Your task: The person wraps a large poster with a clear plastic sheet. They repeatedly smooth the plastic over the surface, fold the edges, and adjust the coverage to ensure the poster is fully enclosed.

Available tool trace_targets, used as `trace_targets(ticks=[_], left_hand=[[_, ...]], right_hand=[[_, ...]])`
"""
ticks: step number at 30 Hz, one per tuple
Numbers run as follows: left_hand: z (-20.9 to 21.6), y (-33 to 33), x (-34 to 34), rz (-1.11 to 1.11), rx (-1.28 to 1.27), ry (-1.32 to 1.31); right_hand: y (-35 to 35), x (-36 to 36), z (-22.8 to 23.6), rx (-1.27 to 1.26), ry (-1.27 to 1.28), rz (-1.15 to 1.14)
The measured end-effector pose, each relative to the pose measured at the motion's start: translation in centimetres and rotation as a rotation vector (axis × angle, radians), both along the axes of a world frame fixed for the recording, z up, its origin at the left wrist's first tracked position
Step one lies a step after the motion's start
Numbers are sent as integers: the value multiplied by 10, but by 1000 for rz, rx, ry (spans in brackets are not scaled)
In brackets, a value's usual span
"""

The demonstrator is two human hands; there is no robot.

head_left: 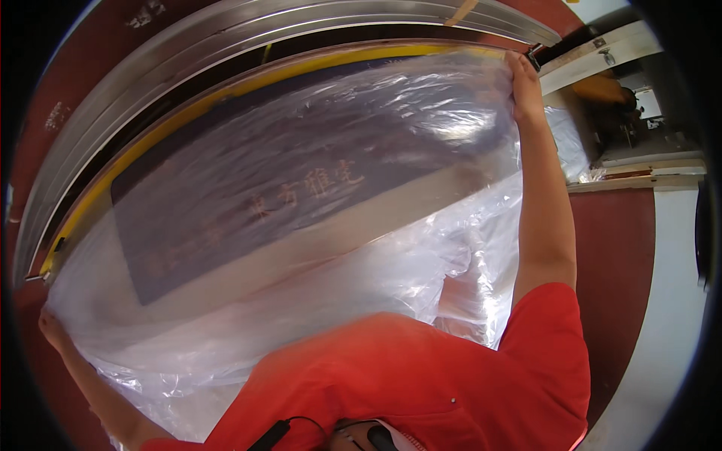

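Note:
A large, thin, clear plastic sheet [421,128] is stretched in front of me over a wide panel. Through the film shows a dark rectangle with light characters [226,165] on a paler beige border [353,225]. My right hand [524,83], arm reaching far up, is closed on the sheet at its upper right corner. At the far left my left hand [51,331] grips the sheet's edge, its fingers partly hidden. Between my arms, the lower part of the film [301,323] hangs in loose, shiny folds against my red shirt.
A yellow strip [150,139] and silvery metal rails [286,26] run along the panel's far edge. On the right, a pale ledge [632,182] sits by an opening with crumpled plastic [568,143], above a dark red surface [613,263] and a white strip [662,301].

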State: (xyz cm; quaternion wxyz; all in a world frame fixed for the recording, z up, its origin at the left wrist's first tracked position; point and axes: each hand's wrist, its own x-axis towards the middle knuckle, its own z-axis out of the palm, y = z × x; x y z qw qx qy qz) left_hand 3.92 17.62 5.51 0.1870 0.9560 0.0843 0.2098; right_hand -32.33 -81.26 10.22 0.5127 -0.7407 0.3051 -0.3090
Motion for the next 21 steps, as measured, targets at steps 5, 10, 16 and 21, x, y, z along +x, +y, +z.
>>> trace_targets(ticks=[5, 10, 16, 21], left_hand=[[-70, 3, 68, 87, 197, -92], [-79, -11, 153, 190, 666, 193], [-113, -12, 196, 64, 1019, 105], [-80, 50, 180, -143, 1318, -319]], right_hand=[[-49, -2, -58, -666, 286, -224], [-85, 49, -35, -500, 355, -312], [-65, 56, -50, -361, 322, -497], [-48, 61, -67, -410, 301, -524]])
